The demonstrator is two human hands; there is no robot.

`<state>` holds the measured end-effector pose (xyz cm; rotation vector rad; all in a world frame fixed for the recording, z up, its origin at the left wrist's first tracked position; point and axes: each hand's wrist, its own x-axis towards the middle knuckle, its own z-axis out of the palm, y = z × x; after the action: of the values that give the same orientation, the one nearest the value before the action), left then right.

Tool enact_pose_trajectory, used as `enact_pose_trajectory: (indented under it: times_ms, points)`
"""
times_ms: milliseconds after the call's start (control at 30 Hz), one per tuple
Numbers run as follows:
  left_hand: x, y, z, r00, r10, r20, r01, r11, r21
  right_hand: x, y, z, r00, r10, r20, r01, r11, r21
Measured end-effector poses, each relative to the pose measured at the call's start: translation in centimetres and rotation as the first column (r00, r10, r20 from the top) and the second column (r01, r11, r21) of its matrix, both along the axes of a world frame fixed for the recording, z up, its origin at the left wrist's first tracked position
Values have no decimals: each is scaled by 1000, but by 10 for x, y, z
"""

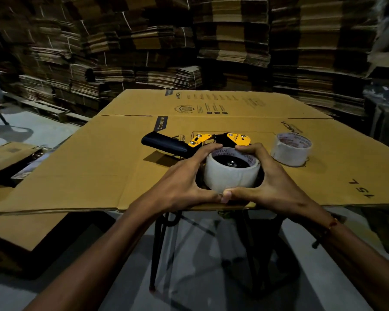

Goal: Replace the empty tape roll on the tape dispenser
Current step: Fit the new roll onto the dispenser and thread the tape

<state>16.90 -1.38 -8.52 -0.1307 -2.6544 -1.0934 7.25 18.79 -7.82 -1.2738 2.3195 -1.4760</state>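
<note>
A yellow and black tape dispenser (220, 139) lies on its side on a flattened cardboard sheet (99, 167), its dark handle (163, 142) pointing left. A clear tape roll (230, 175) sits over the dispenser's black hub, which shows through the core. My left hand (189, 176) and my right hand (267, 173) wrap the roll from both sides, thumbs meeting at its near edge and fingertips on its far rim. A second tape roll (291, 149) stands on the cardboard to the right, apart from my hands.
The cardboard sheet rests on a black metal-legged stand (157, 248) over a grey floor. More flattened cardboard (27, 227) lies lower left. Tall stacks of flattened cartons (234, 41) fill the background on all sides.
</note>
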Motion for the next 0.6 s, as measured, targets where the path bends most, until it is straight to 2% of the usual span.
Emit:
enact_pose_trajectory:
  times_ms: [167, 433, 600]
  points:
    - [-1, 1, -3, 1000, 20, -14, -20, 1000, -21, -6, 3, 4, 998, 48, 30, -49, 999, 19]
    - [2, -2, 1, 999, -21, 48, 20, 1000, 16, -3, 2, 4, 996, 43, -73, -40, 998, 51]
    - [4, -6, 4, 990, -97, 100, 86, 990, 109, 0, 3, 4, 990, 56, -126, -50, 998, 49]
